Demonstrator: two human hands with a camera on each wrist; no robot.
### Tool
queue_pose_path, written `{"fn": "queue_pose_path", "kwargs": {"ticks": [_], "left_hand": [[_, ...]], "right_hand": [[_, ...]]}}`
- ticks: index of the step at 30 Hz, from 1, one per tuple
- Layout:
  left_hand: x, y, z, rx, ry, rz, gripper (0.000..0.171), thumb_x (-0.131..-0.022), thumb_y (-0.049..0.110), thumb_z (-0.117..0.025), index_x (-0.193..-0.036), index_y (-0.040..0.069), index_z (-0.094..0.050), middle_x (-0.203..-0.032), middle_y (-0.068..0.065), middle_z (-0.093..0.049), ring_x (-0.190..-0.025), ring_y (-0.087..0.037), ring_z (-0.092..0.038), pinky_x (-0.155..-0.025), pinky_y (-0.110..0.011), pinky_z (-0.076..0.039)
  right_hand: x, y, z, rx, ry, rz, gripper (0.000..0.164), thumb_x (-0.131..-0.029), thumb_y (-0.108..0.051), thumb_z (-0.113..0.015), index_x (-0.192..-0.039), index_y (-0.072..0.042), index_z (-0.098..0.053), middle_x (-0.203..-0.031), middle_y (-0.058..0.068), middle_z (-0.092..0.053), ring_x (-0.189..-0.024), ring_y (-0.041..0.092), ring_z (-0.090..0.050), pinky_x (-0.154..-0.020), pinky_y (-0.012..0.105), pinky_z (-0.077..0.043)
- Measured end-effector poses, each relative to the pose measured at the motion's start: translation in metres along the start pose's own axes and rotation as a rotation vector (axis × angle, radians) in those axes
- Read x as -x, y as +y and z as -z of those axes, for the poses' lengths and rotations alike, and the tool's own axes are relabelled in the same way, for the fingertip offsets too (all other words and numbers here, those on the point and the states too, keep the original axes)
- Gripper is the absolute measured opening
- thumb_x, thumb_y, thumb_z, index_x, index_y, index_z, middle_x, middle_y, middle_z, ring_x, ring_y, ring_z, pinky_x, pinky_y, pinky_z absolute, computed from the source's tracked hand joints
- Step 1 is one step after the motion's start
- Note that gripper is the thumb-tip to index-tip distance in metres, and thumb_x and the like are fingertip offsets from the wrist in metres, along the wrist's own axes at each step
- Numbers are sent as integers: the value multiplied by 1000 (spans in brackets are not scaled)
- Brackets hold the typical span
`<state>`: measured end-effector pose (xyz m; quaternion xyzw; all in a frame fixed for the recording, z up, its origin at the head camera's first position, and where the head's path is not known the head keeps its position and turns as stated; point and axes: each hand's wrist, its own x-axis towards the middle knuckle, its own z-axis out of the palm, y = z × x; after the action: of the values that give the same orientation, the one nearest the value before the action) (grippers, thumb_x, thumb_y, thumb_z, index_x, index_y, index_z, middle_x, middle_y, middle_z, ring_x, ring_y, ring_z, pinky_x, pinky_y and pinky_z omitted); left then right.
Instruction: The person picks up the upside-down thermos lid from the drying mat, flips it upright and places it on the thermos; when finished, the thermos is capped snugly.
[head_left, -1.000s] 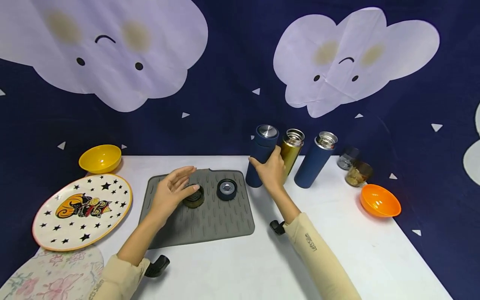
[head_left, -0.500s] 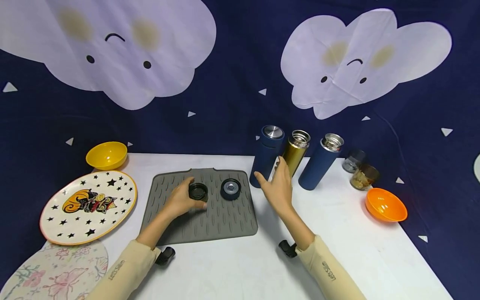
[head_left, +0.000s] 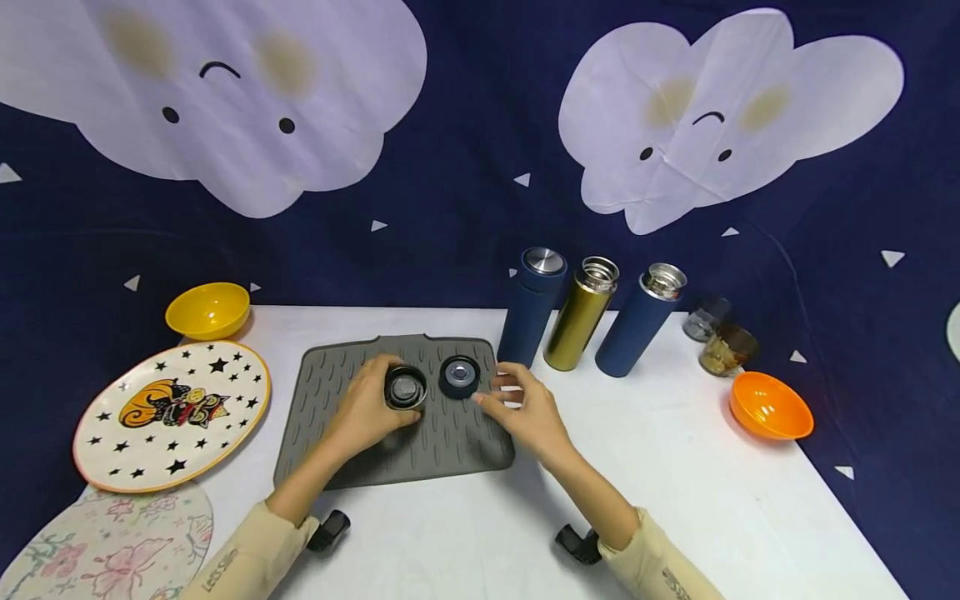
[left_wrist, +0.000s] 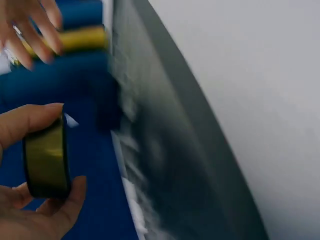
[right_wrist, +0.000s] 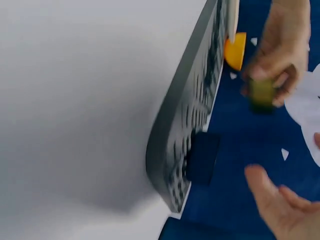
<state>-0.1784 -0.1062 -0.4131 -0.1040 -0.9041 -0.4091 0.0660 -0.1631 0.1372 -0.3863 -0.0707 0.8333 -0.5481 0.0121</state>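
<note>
Near the centre of the head view, the gold-sided lid [head_left: 406, 387] is pinched by its side wall, the likely best hold, in the left hand [head_left: 369, 408]; it looks light, stiff and perhaps slick. Its hollow face points up (squat and round, no obvious long axis). Rightward, the right hand [head_left: 528, 408], loosely spread and empty, hovers beside the navy lid [head_left: 459, 377].
</note>
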Motion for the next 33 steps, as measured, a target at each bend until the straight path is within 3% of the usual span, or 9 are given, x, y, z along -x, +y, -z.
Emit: {"fn": "queue_pose_path", "kwargs": {"ticks": [7, 11, 15, 21, 26, 30, 33], "left_hand": [[28, 45, -3, 83, 55, -155, 72, -65, 7, -90, -128, 5, -54, -120, -12, -57, -111, -31, -59, -93, -52, -50], [40, 58, -6, 98, 61, -188, 72, -65, 6, -90, -128, 8, -56, -119, -8, -56, -109, -27, -60, -92, -49, -52], [47, 64, -9, 104, 64, -211, 74, -64, 4, -90, -129, 9, -55, -120, -7, -55, -109, -26, -60, -92, -48, -53], [53, 66, -10, 109, 73, -252, 75, -63, 1, -91, -130, 5, -56, -123, -8, -56, -111, -26, -62, -94, -46, -54], [55, 66, -5, 174, -13, -215, 84, -68, 23, -92, -140, 13, -50, -133, -6, -53, -119, -25, -57, -97, -49, -50], [54, 63, 3, 328, -96, -128, 83, -76, 34, -87, -145, 18, -44, -137, -3, -53, -125, -24, -53, -102, -50, -47], [52, 60, 9, 463, -154, -96, 75, -83, 28, -81, -146, 14, -44, -141, -7, -54, -130, -27, -52, -108, -46, -44]], "right_hand": [[11, 1, -6, -455, -351, -127, 54, -96, -17, -64, -140, 9, -46, -129, 25, -61, -108, 29, -69, -93, 40, -56], [19, -1, -8, -618, -436, -162, 50, -98, -17, -61, -136, 13, -48, -120, 16, -68, -100, 19, -72, -93, 38, -56], [26, -2, -9, -691, -455, -170, 45, -99, -15, -60, -132, 15, -52, -108, 8, -73, -95, 17, -73, -89, 35, -57], [33, 0, -11, -708, -432, -188, 41, -97, -11, -61, -128, 15, -55, -102, 6, -75, -93, 18, -73, -86, 33, -58], [39, -1, -10, -615, -337, -150, 44, -93, -9, -66, -130, 13, -56, -107, 5, -75, -94, 14, -73, -85, 30, -58], [47, -3, -10, -472, -227, 27, 43, -89, -4, -70, -128, 10, -59, -113, 17, -72, -98, 14, -71, -83, 28, -59], [52, -4, -11, -307, -132, 276, 41, -86, 1, -72, -125, 6, -63, -117, 22, -69, -103, 17, -71, -85, 30, -58]]}}
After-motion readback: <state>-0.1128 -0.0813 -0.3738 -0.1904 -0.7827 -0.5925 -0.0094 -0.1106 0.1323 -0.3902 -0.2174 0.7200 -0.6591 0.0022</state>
